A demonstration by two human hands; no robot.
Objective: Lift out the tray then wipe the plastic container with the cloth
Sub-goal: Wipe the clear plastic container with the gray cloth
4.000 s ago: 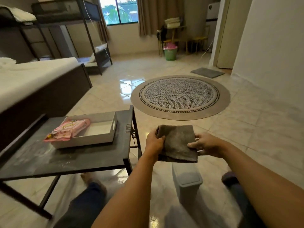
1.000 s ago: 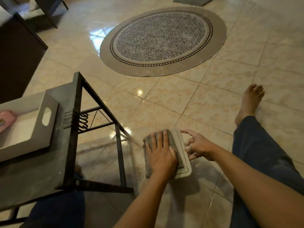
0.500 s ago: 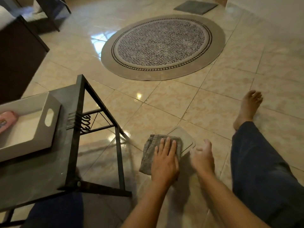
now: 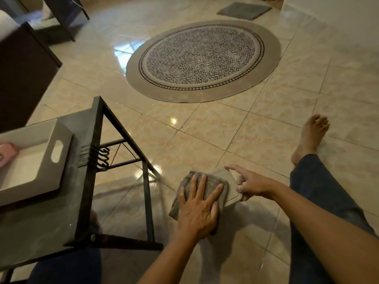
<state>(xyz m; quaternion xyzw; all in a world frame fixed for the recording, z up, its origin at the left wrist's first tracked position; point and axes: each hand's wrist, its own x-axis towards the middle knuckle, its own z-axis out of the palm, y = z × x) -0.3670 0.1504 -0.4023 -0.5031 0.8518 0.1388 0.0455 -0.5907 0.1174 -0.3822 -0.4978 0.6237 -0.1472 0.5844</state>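
The grey plastic container (image 4: 232,188) stands on the floor between my legs, seen from above by its lid. A dark grey cloth (image 4: 213,184) lies across the lid's left part. My left hand (image 4: 200,210) presses flat on the cloth, fingers spread. My right hand (image 4: 249,182) holds the container's right edge with thumb and curled fingers, the index finger stretched out. The white tray (image 4: 41,177) with a cut-out handle rests on the black table (image 4: 49,222) at the left, a pink packet (image 4: 7,153) inside it.
The table's black metal leg (image 4: 148,203) stands just left of the cloth. A round patterned rug (image 4: 203,59) lies ahead on the tiled floor, a grey mat (image 4: 244,10) beyond it. My bare right foot (image 4: 310,136) stretches out at the right. A dark bed frame (image 4: 22,74) is at far left.
Earlier I held the cloth in both hands in the air; it now sits on the container. In the last half second my right hand has moved back onto the container's right edge.
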